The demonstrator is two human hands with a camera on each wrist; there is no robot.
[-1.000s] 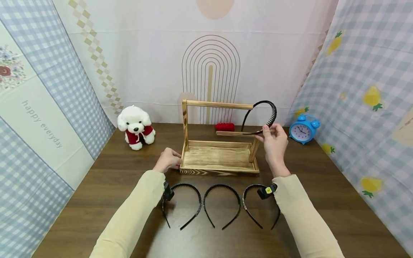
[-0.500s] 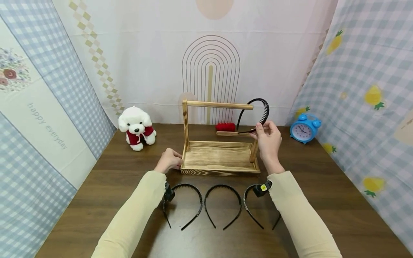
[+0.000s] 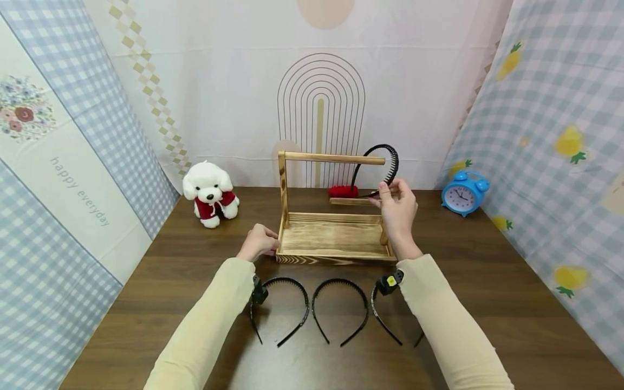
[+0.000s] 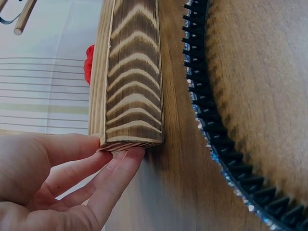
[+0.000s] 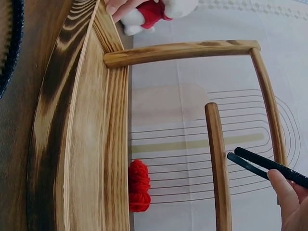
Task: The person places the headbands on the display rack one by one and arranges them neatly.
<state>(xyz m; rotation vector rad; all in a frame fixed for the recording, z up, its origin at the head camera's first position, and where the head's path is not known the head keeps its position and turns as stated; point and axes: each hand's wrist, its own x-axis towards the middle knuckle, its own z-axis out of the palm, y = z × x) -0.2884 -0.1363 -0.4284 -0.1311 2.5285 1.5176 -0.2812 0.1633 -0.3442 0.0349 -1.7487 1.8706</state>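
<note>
My left hand (image 3: 258, 242) pinches the left end wall of a wooden tray rack (image 3: 336, 260); in the left wrist view its fingertips (image 4: 132, 154) press the tray's end. The rack carries an upper bar (image 3: 336, 158) and a shorter lower bar (image 3: 348, 201). My right hand (image 3: 401, 214) holds a black toothed headband (image 3: 395, 161) near the rack's right side, its loop standing upright by the upper bar's end. In the right wrist view the headband's (image 5: 255, 160) two tips point close to the lower bar. That hand hides part of the right post.
Three more headbands, left (image 3: 307, 303), middle (image 3: 339, 280) and right (image 3: 374, 309), lie in a row in front of the rack. A red yarn bundle (image 3: 342, 191) is behind it. A white plush dog (image 3: 209, 189) stands left, a blue alarm clock (image 3: 463, 195) right.
My right hand has moved left with the headband, bringing its loop behind the upper bar's right end. My left hand keeps its hold on the rack.
</note>
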